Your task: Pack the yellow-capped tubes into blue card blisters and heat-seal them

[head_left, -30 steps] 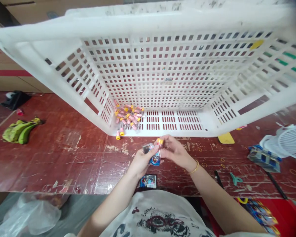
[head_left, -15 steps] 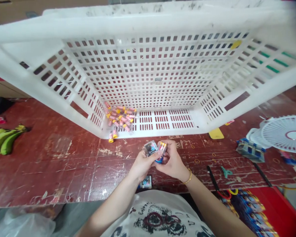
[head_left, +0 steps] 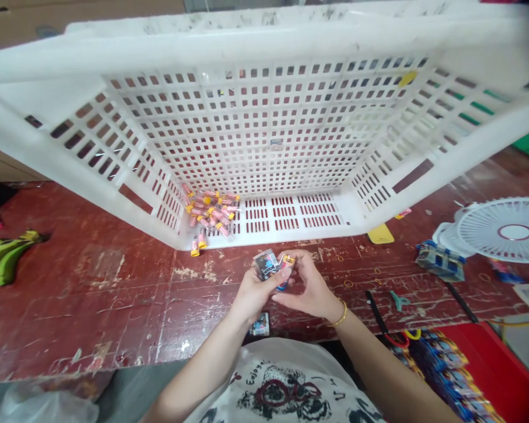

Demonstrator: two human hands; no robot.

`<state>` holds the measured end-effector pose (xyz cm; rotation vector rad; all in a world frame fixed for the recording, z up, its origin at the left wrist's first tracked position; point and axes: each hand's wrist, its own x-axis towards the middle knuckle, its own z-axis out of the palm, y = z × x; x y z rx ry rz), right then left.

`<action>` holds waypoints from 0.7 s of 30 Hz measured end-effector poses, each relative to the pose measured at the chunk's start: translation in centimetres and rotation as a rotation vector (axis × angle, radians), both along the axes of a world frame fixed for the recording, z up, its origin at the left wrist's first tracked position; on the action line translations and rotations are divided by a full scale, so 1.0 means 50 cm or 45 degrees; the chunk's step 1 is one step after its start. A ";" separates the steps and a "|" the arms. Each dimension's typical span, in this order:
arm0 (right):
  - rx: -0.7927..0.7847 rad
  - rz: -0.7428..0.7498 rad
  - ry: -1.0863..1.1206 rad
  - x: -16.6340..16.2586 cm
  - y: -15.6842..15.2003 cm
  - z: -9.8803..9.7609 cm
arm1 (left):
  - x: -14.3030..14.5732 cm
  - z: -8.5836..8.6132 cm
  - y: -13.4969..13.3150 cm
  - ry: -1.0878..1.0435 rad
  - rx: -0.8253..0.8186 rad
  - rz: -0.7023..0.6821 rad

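My left hand [head_left: 254,292] is closed around a dark printed card [head_left: 265,264], which looks like a small clear-wrapped pack. Its thumb presses on a small yellow-and-blue packet [head_left: 286,262] just to the right. The fingers of my right hand [head_left: 311,288] curl around the far side of that packet, while its thumb sits a little lower, apart from the fingers. Some of the packet is hidden by fingers. Another dark printed card [head_left: 260,324] lies on the table below my left wrist.
A large white plastic crate [head_left: 264,235] lies tipped with its opening toward me; several pink tubes with yellow caps [head_left: 209,211] lie inside at left. Bananas [head_left: 9,258] are at far left. At right are a white round rack [head_left: 511,232], a clear-wrapped bundle [head_left: 441,261] and teal scissors [head_left: 399,301].
My right thumb has drawn away from the fingers, widening the gap in that hand. The packet and card stay nearly in place. The whole view has shifted slightly.
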<state>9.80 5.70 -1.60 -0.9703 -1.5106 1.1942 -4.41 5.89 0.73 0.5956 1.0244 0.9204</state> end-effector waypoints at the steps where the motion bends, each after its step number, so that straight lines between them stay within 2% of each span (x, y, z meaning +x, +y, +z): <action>1: -0.043 -0.006 0.050 0.005 0.001 0.006 | 0.001 -0.002 0.001 0.032 0.003 -0.009; 3: -0.144 -0.124 0.177 0.020 -0.001 0.017 | 0.010 -0.009 0.002 0.059 -0.021 -0.054; 6: -0.232 -0.479 0.411 0.086 -0.023 0.017 | 0.038 -0.023 0.009 0.044 -0.073 -0.129; 8: -0.294 -0.728 0.528 0.176 -0.067 0.002 | 0.063 -0.032 0.013 0.031 -0.089 -0.167; 10: -0.386 -1.010 0.490 0.297 -0.143 -0.024 | 0.084 -0.036 0.015 0.034 -0.103 -0.237; 12: -0.447 -1.404 0.217 0.422 -0.239 -0.058 | 0.098 -0.037 0.013 0.053 -0.101 -0.319; 14: -0.484 -1.645 0.099 0.525 -0.330 -0.100 | 0.104 -0.034 0.009 0.053 -0.108 -0.380; 17: -0.591 -1.809 -0.073 0.607 -0.414 -0.169 | 0.107 -0.028 0.004 0.035 -0.144 -0.424; 21: -0.719 -1.864 -0.324 0.624 -0.428 -0.241 | 0.107 -0.021 -0.001 0.063 -0.148 -0.494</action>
